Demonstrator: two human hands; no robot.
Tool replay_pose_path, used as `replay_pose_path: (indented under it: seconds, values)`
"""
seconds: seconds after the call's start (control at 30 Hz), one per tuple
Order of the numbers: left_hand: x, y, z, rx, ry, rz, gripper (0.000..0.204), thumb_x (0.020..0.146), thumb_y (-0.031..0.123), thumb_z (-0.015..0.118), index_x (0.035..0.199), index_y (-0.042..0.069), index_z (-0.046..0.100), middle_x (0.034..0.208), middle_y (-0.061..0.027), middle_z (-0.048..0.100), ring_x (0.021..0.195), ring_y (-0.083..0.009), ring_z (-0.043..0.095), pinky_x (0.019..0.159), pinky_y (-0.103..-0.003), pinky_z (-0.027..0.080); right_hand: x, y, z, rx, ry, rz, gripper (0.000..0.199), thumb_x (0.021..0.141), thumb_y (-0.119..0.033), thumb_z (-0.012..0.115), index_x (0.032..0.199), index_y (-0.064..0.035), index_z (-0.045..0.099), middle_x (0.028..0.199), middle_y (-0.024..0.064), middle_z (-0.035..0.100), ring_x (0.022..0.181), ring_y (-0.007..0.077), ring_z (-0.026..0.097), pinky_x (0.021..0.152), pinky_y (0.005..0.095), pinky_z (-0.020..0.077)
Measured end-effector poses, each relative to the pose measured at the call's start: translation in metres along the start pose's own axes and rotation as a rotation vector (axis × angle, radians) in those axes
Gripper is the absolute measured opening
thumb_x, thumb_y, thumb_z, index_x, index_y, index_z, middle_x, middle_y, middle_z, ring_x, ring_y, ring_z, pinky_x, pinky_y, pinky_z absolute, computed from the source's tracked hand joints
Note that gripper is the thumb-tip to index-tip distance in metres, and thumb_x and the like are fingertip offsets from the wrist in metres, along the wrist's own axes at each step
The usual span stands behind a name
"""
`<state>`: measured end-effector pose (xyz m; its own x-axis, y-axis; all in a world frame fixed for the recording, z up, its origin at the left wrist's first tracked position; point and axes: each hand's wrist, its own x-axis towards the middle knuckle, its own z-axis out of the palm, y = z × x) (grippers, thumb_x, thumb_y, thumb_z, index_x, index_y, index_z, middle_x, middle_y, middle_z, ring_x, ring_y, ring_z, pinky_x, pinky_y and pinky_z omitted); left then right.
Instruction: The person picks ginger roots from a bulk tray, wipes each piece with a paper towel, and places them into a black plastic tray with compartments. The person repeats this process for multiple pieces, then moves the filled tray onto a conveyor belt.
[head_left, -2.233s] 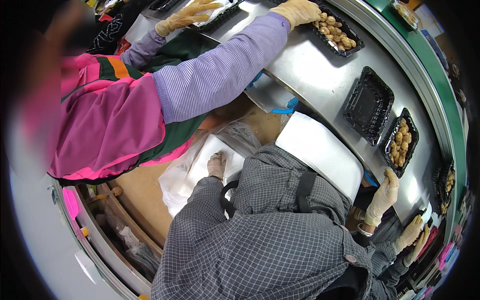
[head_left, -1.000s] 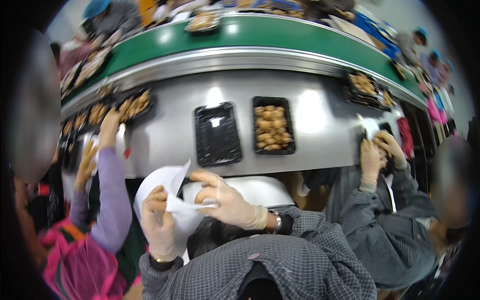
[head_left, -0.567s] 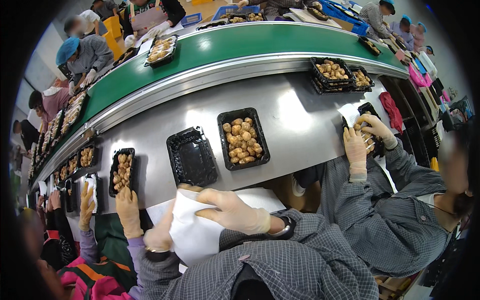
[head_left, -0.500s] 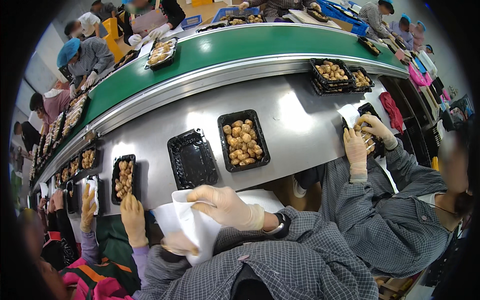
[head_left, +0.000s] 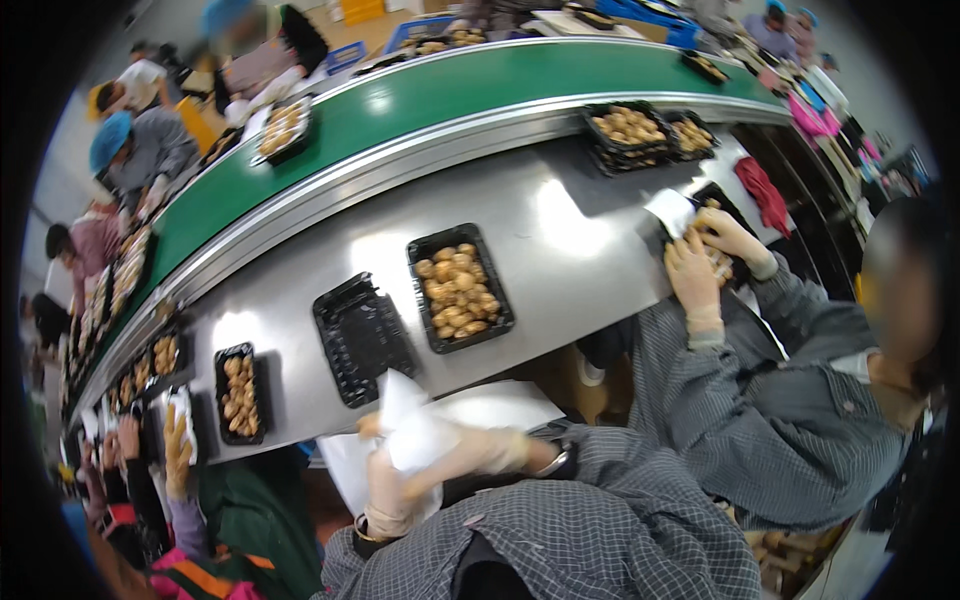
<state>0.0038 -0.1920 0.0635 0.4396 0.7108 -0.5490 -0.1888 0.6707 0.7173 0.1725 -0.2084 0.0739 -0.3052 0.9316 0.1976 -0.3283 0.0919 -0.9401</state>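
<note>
Both my hands, in thin pale gloves, are together over my lap, smeared by motion. My right hand (head_left: 475, 452) is closed on a crumpled white paper sheet (head_left: 408, 425). Close beside it, my left hand (head_left: 388, 497) is against the same paper; its fingers are blurred and partly hidden. A tan patch shows at the paper's left edge, too smeared to name. On the metal table ahead lie an empty black plastic tray (head_left: 362, 340) and, to its right, a black tray (head_left: 506, 318) filled with small brown potato-like tubers (head_left: 460, 290).
More white sheets (head_left: 505, 404) lie at the table's near edge. Another filled tray (head_left: 240, 395) is at left; stacked trays (head_left: 628, 130) stand far right. Beyond runs a green conveyor belt (head_left: 430, 85). A co-worker's gloved hands (head_left: 700, 265) work at my right, another's glove (head_left: 178, 450) at left.
My hands have moved lower and closer together with the paper. The left co-worker's hand has left the filled tray. The whole view has shifted slightly.
</note>
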Motion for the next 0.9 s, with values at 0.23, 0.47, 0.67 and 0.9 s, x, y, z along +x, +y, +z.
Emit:
replay_pose_path:
  seconds: [0.23,0.47,0.67,0.9]
  values:
    - [0.012,0.015,-0.018,0.998,-0.638,-0.026,0.037,0.078,0.01,0.072,0.112,0.004,0.06,0.113,-0.0077,0.062,0.098,-0.0158,0.059,0.082,-0.031,0.049,0.027,-0.005,0.003,0.302,0.031,-0.099,0.026,0.096,-0.021,0.057,0.116,-0.0042,0.06,0.099,0.0072,0.064,0.091,0.0161,0.062,0.081,0.028,0.0498]
    - [0.02,0.01,-0.005,0.716,-0.778,-0.143,0.046,0.076,0.011,0.076,0.118,0.001,0.058,0.108,-0.008,0.064,0.095,-0.0163,0.06,0.085,-0.029,0.047,0.07,-0.054,-0.026,0.75,0.08,-0.17,0.036,0.102,-0.026,0.046,0.128,-0.0011,0.053,0.078,0.0,0.057,0.072,0.0093,0.051,0.072,0.0251,0.0436]
    - [0.011,0.021,0.012,0.893,-0.597,-0.131,0.055,0.074,0.012,0.08,0.122,-0.001,0.057,0.104,-0.0088,0.066,0.092,-0.0168,0.062,0.084,-0.028,0.047,0.039,-0.1,-0.072,0.672,0.343,-0.258,0.027,0.101,-0.025,0.047,0.099,-0.0005,0.059,0.071,-0.0036,0.051,0.065,0.0077,0.047,0.067,0.0192,0.0405]
    - [-0.02,0.034,0.007,1.628,-0.125,0.334,0.049,0.068,0.012,0.084,0.111,0.002,0.062,0.088,-0.0111,0.071,0.078,-0.0215,0.069,0.072,-0.03,0.053,-0.048,-0.07,-0.142,0.293,0.808,-0.448,0.046,0.096,-0.057,0.04,0.094,-0.0139,0.055,0.063,-0.0074,0.037,0.054,0.0046,0.037,0.05,0.0219,0.0365]
